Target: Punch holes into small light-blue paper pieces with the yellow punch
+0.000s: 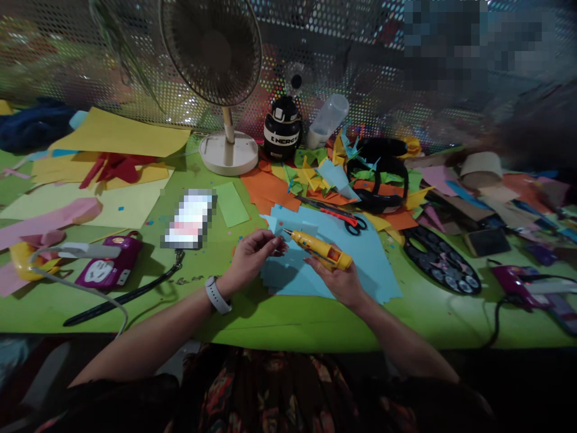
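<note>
My right hand [340, 285] is wrapped around a yellow pen-shaped power tool [315, 248] with a thin metal tip, which points up and left. Just beside that tip is my left hand [259, 249], its thumb and fingers pinched together. Whatever is between those fingertips is too small to make out. A white band circles the left wrist. Both hands are over a loose stack of light blue paper sheets [374, 264] on the green table. Scissors [354, 222] with red and black handles lie at the stack's back edge.
A fan [229, 153], a black jug [282, 129] and a clear bottle [329, 120] stand behind. Folded paper scraps [311, 174] and a black headband-like object [381, 195] are nearby. A phone [189, 219] lies left; a black palette [442, 258] lies right.
</note>
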`<control>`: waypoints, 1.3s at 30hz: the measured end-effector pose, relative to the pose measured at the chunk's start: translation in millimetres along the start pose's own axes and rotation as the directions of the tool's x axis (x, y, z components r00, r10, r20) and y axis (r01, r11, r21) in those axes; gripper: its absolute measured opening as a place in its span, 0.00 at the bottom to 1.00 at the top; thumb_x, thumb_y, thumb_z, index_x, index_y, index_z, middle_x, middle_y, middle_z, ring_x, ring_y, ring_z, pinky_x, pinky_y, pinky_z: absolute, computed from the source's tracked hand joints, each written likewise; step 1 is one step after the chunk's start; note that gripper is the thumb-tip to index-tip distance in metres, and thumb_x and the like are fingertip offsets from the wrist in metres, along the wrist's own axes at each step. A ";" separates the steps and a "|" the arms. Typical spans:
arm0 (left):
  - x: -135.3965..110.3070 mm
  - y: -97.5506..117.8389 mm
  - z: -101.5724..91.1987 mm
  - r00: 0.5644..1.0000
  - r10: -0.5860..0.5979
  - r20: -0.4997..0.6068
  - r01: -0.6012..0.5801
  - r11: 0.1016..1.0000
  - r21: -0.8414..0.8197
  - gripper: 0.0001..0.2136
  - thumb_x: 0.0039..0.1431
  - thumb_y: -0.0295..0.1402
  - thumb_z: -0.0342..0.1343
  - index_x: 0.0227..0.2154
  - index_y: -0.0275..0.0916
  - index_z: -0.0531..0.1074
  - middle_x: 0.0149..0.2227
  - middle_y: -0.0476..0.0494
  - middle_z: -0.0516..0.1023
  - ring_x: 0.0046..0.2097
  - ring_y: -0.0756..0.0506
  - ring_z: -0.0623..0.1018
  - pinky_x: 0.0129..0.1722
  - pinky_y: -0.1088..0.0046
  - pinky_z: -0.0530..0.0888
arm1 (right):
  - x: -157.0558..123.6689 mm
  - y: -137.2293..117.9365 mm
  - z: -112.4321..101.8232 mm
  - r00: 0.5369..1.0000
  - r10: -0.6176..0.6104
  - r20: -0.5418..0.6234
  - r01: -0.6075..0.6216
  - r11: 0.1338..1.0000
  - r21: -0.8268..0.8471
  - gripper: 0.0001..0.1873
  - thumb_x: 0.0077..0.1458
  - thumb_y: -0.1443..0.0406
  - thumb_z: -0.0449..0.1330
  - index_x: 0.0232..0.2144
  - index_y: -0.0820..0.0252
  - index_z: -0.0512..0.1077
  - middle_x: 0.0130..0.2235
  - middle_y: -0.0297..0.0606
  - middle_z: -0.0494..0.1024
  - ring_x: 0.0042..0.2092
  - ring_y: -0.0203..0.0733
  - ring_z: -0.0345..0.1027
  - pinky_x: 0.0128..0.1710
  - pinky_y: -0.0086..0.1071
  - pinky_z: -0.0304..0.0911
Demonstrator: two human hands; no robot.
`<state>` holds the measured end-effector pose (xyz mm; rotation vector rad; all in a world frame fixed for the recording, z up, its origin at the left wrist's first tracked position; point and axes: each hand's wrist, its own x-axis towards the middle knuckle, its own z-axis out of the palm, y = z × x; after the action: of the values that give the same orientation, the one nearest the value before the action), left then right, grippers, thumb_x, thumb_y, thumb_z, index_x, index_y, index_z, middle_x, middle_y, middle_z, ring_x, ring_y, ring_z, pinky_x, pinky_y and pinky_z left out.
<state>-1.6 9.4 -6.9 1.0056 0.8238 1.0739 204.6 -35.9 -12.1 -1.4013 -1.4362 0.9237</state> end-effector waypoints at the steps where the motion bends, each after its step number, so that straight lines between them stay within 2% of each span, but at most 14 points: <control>1: 0.0 0.0 -0.1 1.000 -0.001 -0.001 0.001 1.000 0.003 0.11 0.55 0.40 0.64 0.33 0.37 0.74 0.32 0.45 0.81 0.32 0.50 0.79 0.38 0.70 0.78 | -0.2 1.1 -0.2 1.000 0.005 0.002 -0.005 1.000 -0.002 0.20 0.50 0.50 0.66 0.34 0.59 0.69 0.31 0.36 0.78 0.32 0.41 0.73 0.32 0.35 0.73; 6: -0.1 -0.9 -0.4 1.000 0.017 -0.007 -0.017 1.000 0.013 0.11 0.55 0.40 0.64 0.33 0.38 0.73 0.32 0.45 0.81 0.33 0.50 0.79 0.38 0.70 0.77 | 0.1 -1.2 -0.1 1.000 0.028 0.001 -0.028 1.000 -0.002 0.22 0.49 0.48 0.66 0.33 0.59 0.69 0.29 0.37 0.77 0.31 0.41 0.72 0.30 0.35 0.72; 12: 0.0 -1.1 -0.5 1.000 0.027 0.001 -0.027 0.999 0.028 0.12 0.55 0.41 0.64 0.33 0.38 0.73 0.32 0.45 0.81 0.33 0.50 0.79 0.38 0.70 0.77 | 0.0 1.0 -0.3 0.999 0.040 0.012 -0.040 0.999 0.005 0.20 0.50 0.50 0.66 0.33 0.59 0.69 0.30 0.36 0.77 0.33 0.42 0.73 0.32 0.34 0.72; 30: 0.1 -3.7 -2.9 0.999 0.049 0.013 -0.050 0.996 0.068 0.10 0.57 0.40 0.62 0.34 0.39 0.73 0.33 0.45 0.82 0.33 0.50 0.79 0.39 0.70 0.77 | -0.1 2.7 -2.1 1.000 0.010 0.013 -0.009 1.000 -0.025 0.18 0.51 0.51 0.65 0.35 0.59 0.70 0.31 0.36 0.77 0.34 0.42 0.73 0.34 0.33 0.72; 39: 0.2 -4.9 -3.9 0.998 0.055 0.007 -0.056 0.994 0.094 0.11 0.57 0.41 0.62 0.34 0.39 0.73 0.34 0.44 0.81 0.34 0.49 0.79 0.39 0.69 0.77 | 0.8 -3.5 -1.6 1.000 0.026 0.004 -0.026 1.000 -0.013 0.19 0.50 0.50 0.66 0.32 0.58 0.69 0.29 0.35 0.75 0.32 0.41 0.71 0.31 0.34 0.71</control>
<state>-3.6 9.8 -12.8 1.1150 0.8531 1.0878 205.1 -35.5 -8.2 -1.4317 -1.4325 0.9353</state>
